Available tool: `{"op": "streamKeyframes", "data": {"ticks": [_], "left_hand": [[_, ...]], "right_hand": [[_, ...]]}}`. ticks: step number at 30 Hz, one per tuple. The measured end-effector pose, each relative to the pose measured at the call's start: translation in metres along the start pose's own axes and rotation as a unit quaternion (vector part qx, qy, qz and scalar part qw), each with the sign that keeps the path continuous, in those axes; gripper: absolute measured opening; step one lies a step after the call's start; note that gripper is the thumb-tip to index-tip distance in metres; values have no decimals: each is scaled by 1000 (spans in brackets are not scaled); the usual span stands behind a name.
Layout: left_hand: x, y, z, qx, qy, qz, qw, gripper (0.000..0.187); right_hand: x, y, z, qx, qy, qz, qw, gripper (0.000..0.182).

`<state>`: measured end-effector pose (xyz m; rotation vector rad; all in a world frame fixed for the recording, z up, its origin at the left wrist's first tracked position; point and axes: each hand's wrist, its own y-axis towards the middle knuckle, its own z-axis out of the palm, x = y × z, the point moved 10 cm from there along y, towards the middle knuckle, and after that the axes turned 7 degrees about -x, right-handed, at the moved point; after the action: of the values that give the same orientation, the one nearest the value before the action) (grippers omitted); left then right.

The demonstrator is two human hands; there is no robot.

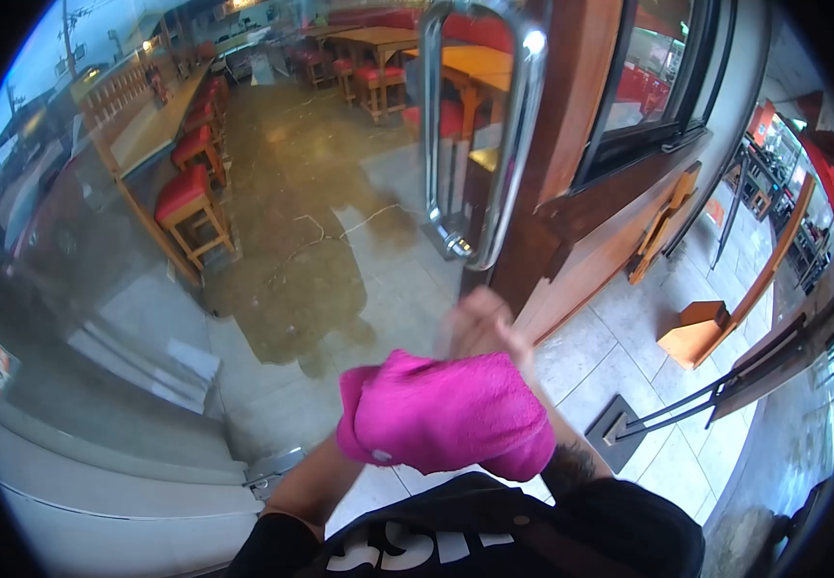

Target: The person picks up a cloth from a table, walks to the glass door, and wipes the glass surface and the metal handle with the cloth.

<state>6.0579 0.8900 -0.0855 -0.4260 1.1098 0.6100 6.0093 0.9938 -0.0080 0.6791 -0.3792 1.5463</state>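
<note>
Two hands meet low in the middle of the view, in front of a glass door. A fluffy, bright pink cloth, bunched into a soft lump, covers most of them. The left hand lies under the near left part of the cloth, so whether it is clenched or loose cannot be told. The right hand shows blurred above the cloth's far edge, its fingers curled over the fabric.

Just beyond the hands stands a long, polished metal door handle, a rounded tube bent at both ends. To its right runs a dark wooden frame. Through the glass are wooden tables and stools with red padded seats on a mottled stone floor.
</note>
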Motion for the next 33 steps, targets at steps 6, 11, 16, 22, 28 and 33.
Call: {"op": "streamKeyframes", "data": {"ticks": [6, 11, 16, 22, 28, 33], "left_hand": [[-165, 6, 66, -6, 696, 58, 716, 37], [-289, 24, 95, -338, 499, 202, 772, 46], [-333, 75, 123, -501, 498, 423, 568, 52], [-336, 77, 122, -551, 536, 491, 411, 43], [-340, 83, 103, -561, 525, 502, 397, 44], [-352, 93, 76, -568, 514, 497, 408, 43]], "right_hand": [[-5, -105, 47, 70, 395, 272, 875, 87], [66, -104, 74, 31, 211, 258, 942, 73], [89, -58, 58, -11, 191, 176, 966, 54], [125, 53, 40, -52, 59, -57, 995, 32], [107, 109, 79, -89, -34, -202, 975, 19], [97, 145, 80, -80, -37, -247, 965, 19]]}}
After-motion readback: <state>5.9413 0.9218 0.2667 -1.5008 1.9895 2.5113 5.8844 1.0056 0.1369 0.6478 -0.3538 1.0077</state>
